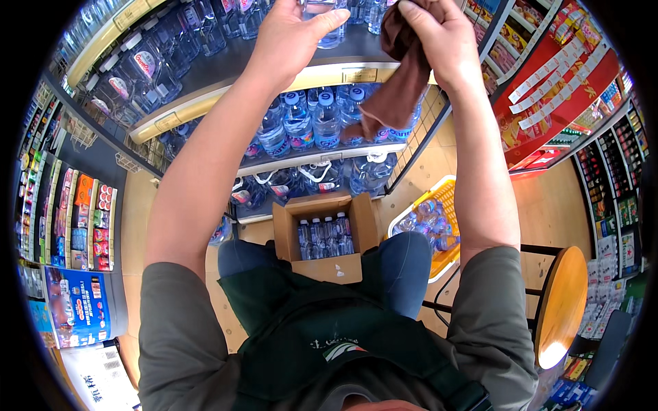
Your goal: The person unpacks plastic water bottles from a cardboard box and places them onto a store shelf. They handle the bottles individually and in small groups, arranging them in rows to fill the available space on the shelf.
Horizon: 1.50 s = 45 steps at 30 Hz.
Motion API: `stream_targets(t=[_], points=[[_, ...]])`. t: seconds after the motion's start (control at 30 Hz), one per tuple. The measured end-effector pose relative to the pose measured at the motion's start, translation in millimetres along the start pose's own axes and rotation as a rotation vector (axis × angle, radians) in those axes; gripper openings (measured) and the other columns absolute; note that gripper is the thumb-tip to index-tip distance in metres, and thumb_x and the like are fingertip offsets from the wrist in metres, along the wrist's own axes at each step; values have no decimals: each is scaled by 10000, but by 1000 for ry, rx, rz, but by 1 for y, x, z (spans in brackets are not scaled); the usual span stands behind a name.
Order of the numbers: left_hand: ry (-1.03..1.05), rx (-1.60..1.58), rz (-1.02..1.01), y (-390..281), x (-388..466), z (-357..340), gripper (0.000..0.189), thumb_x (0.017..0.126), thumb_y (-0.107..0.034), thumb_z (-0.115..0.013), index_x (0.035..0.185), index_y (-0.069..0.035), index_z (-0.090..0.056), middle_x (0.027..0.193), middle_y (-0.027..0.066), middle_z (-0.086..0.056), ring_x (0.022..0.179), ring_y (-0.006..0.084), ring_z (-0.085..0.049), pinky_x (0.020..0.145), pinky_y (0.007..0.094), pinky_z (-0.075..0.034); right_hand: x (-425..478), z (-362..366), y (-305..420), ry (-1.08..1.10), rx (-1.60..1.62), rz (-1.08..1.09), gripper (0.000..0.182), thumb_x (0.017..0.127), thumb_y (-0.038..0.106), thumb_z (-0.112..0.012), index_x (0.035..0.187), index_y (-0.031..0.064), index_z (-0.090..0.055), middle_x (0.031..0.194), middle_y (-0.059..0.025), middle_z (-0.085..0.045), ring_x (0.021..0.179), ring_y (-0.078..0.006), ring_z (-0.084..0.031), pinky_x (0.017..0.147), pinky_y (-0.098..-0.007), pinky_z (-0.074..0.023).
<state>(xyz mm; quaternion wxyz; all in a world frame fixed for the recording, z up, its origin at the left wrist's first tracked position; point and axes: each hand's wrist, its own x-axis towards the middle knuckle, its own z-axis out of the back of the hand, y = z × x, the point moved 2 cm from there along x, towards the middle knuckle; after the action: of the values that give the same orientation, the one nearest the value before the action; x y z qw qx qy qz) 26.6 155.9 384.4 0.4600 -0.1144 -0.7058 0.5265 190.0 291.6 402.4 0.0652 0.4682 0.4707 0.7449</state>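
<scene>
At the top edge my left hand (288,43) is around a clear plastic water bottle (331,38) on the upper shelf, its thumb across the plastic. The fingertips and the bottle's top are cut off by the frame. A brown cloth (398,97) hangs from my right hand (444,38), pinched between thumb and fingers; its lower end is blurred. The cloth dangles before the shelf's front edge (354,74) and covers part of the bottles below. Between my knees stands an open cardboard box (326,269) with several small water bottles (324,239) upright inside.
Large bottles (144,61) line the upper shelf at left; blue-capped bottles (326,120) and handled jugs (321,177) fill lower shelves. A yellow basket (444,269) of bottles stands right of the box, near a round wooden stool (563,303). A red display (540,113) rises at right.
</scene>
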Motion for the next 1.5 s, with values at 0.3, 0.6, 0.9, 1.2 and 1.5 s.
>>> stream_targets(t=[0.3,0.6,0.9,1.2,1.5], points=[[-32,170,170,39,43,-18,453,895,-26,-762,1290,0,-543,1092,102,-700,958,179,-673,860,332,-566,10,-7,-72,191,-861,261,217,919,282,-708,1044,105,-695,1034,-121,-743,967,-371,-706,847,-486,-557],[-19,225,205,54,48,-12,433,915,-112,-771,1251,21,-533,991,61,-678,844,153,-628,758,316,-532,2,-11,-78,216,-945,233,228,951,322,-674,1036,113,-704,1024,-117,-745,960,-353,-718,860,-480,-554],[-26,513,219,53,65,-17,443,897,-260,-805,1141,35,-580,1004,128,-695,885,213,-657,815,358,-540,3,-13,-75,222,-986,195,236,958,330,-670,1032,109,-706,1018,-121,-749,959,-354,-721,861,-485,-559],[-130,906,149,69,92,-26,711,841,-453,-803,1249,100,-620,1239,308,-674,1177,427,-656,1011,456,-517,2,-13,-76,221,-971,193,222,945,311,-675,1017,103,-710,1023,-129,-747,960,-353,-722,864,-480,-560],[-154,967,135,80,102,-26,778,842,-506,-790,1289,97,-582,1282,329,-647,1225,435,-630,1042,462,-502,0,-13,-78,205,-999,201,224,951,318,-676,1018,108,-710,1014,-128,-748,950,-346,-727,856,-474,-567]])
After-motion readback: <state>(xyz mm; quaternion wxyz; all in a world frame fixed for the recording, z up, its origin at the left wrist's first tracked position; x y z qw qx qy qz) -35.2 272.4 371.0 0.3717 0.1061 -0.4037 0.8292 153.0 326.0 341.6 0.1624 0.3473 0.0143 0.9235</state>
